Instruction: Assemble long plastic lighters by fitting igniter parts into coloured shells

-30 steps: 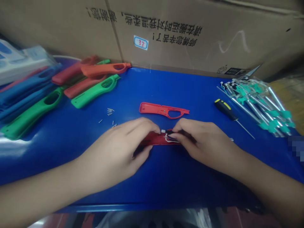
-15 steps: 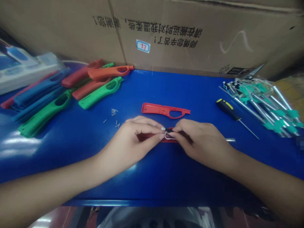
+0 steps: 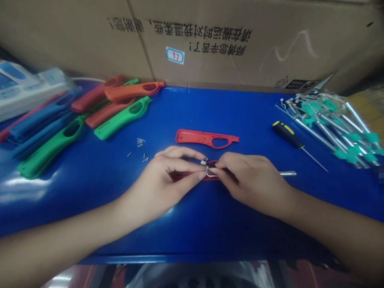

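Both hands meet over a red lighter shell half (image 3: 215,179) lying on the blue table, mostly covered by my fingers. My right hand (image 3: 255,174) pinches a small black part with a white tip (image 3: 207,163), probably an igniter. Thumb and a finger of my left hand (image 3: 174,172) close on a thin white wire (image 3: 210,173) beside that part, while another left finger is raised above the white tip. From under my right hand a metal tube (image 3: 288,173) sticks out. Just beyond the hands lies the other red shell half (image 3: 207,138), its inside facing up.
Several small screws (image 3: 140,142) lie left of the hands. Farther left are green shells (image 3: 123,118), orange and blue ones, and a white power strip (image 3: 33,90). At right lie a screwdriver (image 3: 286,135) and metal tubes with teal parts (image 3: 333,128). A cardboard box (image 3: 210,72) stands behind.
One left finger has lifted away from the white tip, so more of the tip shows. My right hand keeps its pinch. The whole view has shifted slightly.
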A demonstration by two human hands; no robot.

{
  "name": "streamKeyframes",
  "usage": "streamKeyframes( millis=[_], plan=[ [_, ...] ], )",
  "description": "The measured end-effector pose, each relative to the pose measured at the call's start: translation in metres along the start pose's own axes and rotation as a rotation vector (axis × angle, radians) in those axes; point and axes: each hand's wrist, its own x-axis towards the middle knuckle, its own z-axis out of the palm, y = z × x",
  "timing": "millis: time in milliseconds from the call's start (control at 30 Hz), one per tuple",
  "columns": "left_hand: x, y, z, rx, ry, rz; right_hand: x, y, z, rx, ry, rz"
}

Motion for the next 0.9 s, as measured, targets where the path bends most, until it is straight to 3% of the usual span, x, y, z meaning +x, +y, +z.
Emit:
streamKeyframes(
  millis=[367, 633, 767, 900],
  plan=[
    [-0.001, -0.003, 0.000, -0.051, -0.041, -0.035, -0.001, 0.000, 0.001, -0.010, -0.002, -0.030],
    [-0.009, -0.001, -0.012, 0.166, -0.041, 0.114, -0.002, 0.003, -0.007, 0.042, -0.125, 0.052],
    [-0.013, 0.002, -0.021, 0.350, -0.129, 0.097, -0.002, 0.005, -0.009, 0.029, -0.143, 0.013],
    [-0.015, -0.001, -0.020, 0.391, -0.187, 0.133, -0.001, 0.005, -0.012, -0.055, -0.187, -0.085]
  ],
)
